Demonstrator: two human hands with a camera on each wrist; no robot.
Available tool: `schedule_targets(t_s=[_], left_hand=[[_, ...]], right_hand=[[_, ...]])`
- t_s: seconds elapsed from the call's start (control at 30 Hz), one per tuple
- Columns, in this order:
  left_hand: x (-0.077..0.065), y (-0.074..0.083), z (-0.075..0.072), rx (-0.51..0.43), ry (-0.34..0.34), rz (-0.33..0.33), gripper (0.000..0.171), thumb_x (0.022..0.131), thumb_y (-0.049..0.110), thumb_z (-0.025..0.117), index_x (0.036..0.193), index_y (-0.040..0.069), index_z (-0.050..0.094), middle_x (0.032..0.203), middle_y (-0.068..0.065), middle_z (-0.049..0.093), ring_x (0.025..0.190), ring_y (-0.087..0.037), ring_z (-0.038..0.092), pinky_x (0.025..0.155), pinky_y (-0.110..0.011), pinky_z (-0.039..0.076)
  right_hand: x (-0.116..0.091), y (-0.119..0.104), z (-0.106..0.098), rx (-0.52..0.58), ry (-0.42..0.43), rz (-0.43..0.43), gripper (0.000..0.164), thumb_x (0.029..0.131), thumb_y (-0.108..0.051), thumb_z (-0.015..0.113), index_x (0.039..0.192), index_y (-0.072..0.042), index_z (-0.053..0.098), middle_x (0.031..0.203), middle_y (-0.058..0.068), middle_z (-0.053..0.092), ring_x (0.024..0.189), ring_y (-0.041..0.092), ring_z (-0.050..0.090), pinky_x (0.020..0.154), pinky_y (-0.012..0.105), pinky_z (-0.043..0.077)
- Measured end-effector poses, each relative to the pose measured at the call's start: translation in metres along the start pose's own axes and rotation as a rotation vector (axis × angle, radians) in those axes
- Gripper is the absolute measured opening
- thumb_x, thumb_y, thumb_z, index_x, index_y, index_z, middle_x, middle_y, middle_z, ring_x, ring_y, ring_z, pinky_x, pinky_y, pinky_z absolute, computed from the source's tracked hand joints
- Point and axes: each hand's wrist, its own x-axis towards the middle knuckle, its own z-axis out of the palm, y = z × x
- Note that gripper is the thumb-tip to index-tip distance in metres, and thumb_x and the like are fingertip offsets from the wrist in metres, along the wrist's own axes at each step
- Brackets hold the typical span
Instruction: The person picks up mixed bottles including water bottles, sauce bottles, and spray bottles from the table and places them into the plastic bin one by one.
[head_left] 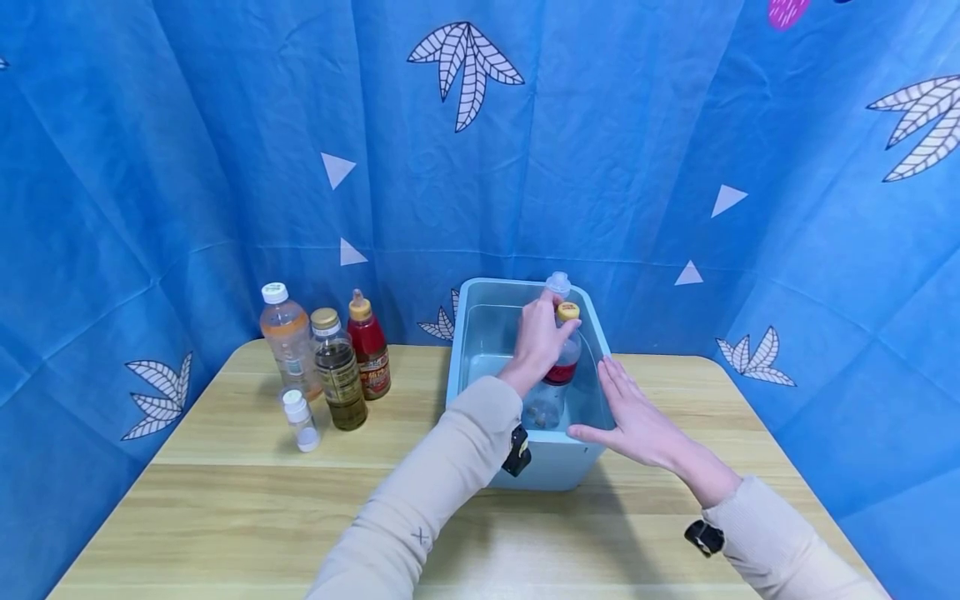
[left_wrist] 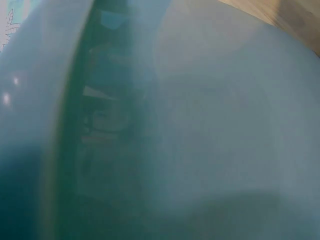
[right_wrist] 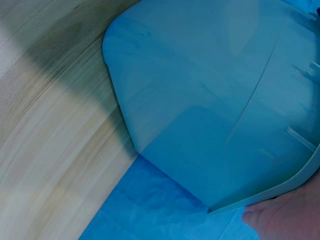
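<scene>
A light blue plastic bin [head_left: 517, 467] stands on the table with bottles in its right part. My left hand [head_left: 536, 337] reaches in from above, its thumb and fingers around the neck of a clear bottle with a yellow cap [head_left: 567, 312] and a red label [head_left: 561, 373]. Right behind it shows another bottle's translucent cap [head_left: 558, 283], partly covered by my fingers. My right hand [head_left: 637, 421] rests its straight fingers along the bin's right rim, thumb at the front corner. In the right wrist view, the right hand [right_wrist: 290, 217] touches the bin rim [right_wrist: 265, 194].
Left on the table [head_left: 225, 500] stand an orange-banded bottle with a white cap [head_left: 285, 333], a dark sauce bottle [head_left: 341, 379], a red sauce bottle [head_left: 369, 354] and a small white-capped bottle [head_left: 302, 422]. A blue curtain [head_left: 615, 167] hangs behind the table.
</scene>
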Motion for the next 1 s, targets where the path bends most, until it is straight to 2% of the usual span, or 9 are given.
schedule_targets(t_s=[0.4, 0.67, 1.0], left_hand=[[-0.0021, -0.0005, -0.0001, 0.006, -0.002, 0.011, 0.044, 0.079, 0.023, 0.067, 0.116, 0.004, 0.054, 0.105, -0.010, 0.060, 0.094, -0.018, 0.057, 0.081, -0.028, 0.046], [-0.0067, -0.0020, -0.0019, -0.019, -0.037, 0.009, 0.044, 0.080, 0.022, 0.066, 0.118, 0.005, 0.052, 0.110, -0.008, 0.058, 0.100, -0.018, 0.055, 0.084, -0.028, 0.045], [-0.0096, -0.0003, -0.0071, 0.022, -0.056, 0.013, 0.046, 0.080, 0.025, 0.065, 0.120, 0.006, 0.051, 0.108, -0.008, 0.059, 0.098, -0.018, 0.055, 0.082, -0.027, 0.046]], right_hand=[[-0.0007, -0.0001, 0.0006, -0.005, 0.006, -0.004, 0.102, 0.075, -0.062, 0.054, 0.141, 0.000, 0.008, 0.147, 0.016, 0.002, 0.132, 0.034, 0.003, 0.100, 0.055, 0.016], [-0.0001, 0.0003, 0.0019, -0.007, 0.013, -0.012, 0.101, 0.075, -0.062, 0.053, 0.140, 0.001, 0.009, 0.147, 0.016, 0.003, 0.132, 0.034, 0.003, 0.100, 0.055, 0.016], [-0.0002, 0.0001, 0.0017, 0.003, 0.013, -0.003, 0.101, 0.075, -0.061, 0.054, 0.141, 0.000, 0.009, 0.147, 0.016, 0.003, 0.132, 0.034, 0.003, 0.100, 0.055, 0.016]])
